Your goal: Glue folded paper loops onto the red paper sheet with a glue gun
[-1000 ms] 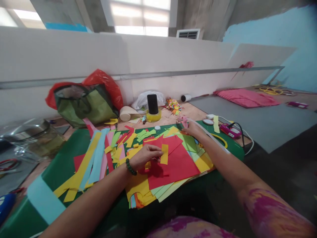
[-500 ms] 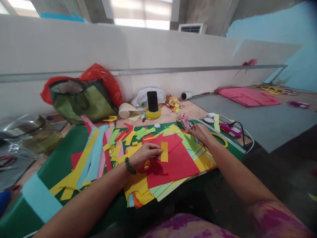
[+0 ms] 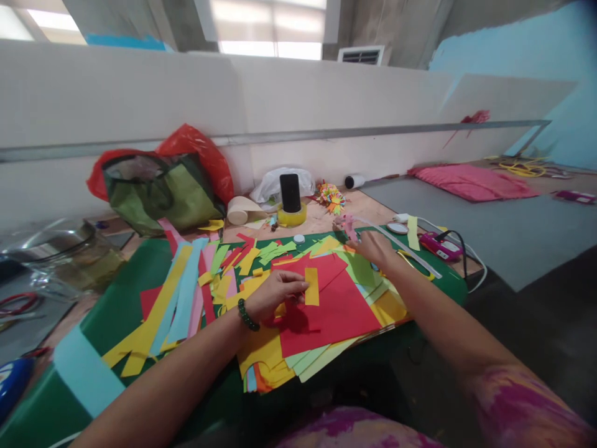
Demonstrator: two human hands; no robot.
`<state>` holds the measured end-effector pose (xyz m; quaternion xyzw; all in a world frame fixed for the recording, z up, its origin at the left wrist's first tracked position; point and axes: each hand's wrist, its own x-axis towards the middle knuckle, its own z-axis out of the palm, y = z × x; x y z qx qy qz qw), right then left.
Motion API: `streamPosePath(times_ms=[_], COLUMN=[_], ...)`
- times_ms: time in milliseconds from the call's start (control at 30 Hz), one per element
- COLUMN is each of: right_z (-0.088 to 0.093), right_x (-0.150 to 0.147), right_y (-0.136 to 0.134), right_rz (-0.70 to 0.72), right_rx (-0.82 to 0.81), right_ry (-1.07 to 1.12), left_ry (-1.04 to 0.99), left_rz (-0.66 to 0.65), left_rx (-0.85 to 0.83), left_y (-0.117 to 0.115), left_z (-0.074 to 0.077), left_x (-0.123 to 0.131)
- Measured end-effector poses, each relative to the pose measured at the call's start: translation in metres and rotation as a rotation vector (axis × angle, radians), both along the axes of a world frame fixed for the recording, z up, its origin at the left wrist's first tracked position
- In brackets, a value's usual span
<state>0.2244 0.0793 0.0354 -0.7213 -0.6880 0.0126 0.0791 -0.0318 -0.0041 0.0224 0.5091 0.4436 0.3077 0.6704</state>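
My left hand (image 3: 280, 290), with a dark green bead bracelet at the wrist, pinches a small yellow paper rectangle (image 3: 312, 287). It hovers over a red paper sheet (image 3: 340, 317) that tops a stack of coloured sheets. My right hand (image 3: 373, 247) is at the stack's far right corner, beside a pink object (image 3: 349, 228) whose kind I cannot make out. Its fingers are curled together, slightly blurred, and their tips are partly hidden. A yellow loop (image 3: 420, 264) lies partly behind my right forearm.
Long paper strips (image 3: 184, 298) and scraps cover the green surface (image 3: 112, 298) at left. Behind stand a phone (image 3: 290, 193) by a yellow tape roll (image 3: 292, 215), a green bag (image 3: 168, 193) and a glass jar (image 3: 74, 261). A magenta device (image 3: 441, 246) with cables sits at right.
My right hand has turned a little, showing more of its back, close to the pink object. The left hand keeps its hold on the yellow paper. The whole view has shifted slightly.
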Motion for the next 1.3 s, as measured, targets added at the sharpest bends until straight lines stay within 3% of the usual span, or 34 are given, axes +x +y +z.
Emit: streamPosePath(times_ms=[133,233,300,400,567,833,1067,1300], right_z=[-0.008,-0.017,-0.021,-0.024,-0.023,-0.029,-0.029,-0.029], right_x=[-0.01,-0.024,-0.034,-0.044,-0.052,-0.061,-0.063,-0.063], right_y=[-0.057,-0.094,-0.107,-0.112,-0.111,-0.109,-0.108,-0.109], right_rz=[0.158,0.617,0.819,0.91,0.837,0.359,0.25,0.216], right_rx=[-0.015,0.259,0.407,0.459,0.348,0.118,-0.001,0.012], right_ry=[0.004,0.216,0.314,0.429,0.763,1.216,1.384,1.423], left_ry=[-0.073,-0.107,-0.125,-0.138,-0.13,0.013,0.101,0.13], left_rz=[0.03,0.02,0.008,0.003,0.061,0.049,0.026,0.009], left_rx=[-0.029,-0.04,-0.052,-0.064,-0.011,0.093,0.152,0.196], left_y=[-0.002,-0.005,-0.009,-0.013,-0.013,-0.016,-0.02,-0.021], left_z=[0.001,0.003,0.004,0.005,0.005,0.005,0.006,0.002], left_x=[0.003,0.007,0.008,0.011,0.011,0.013,0.016,0.016])
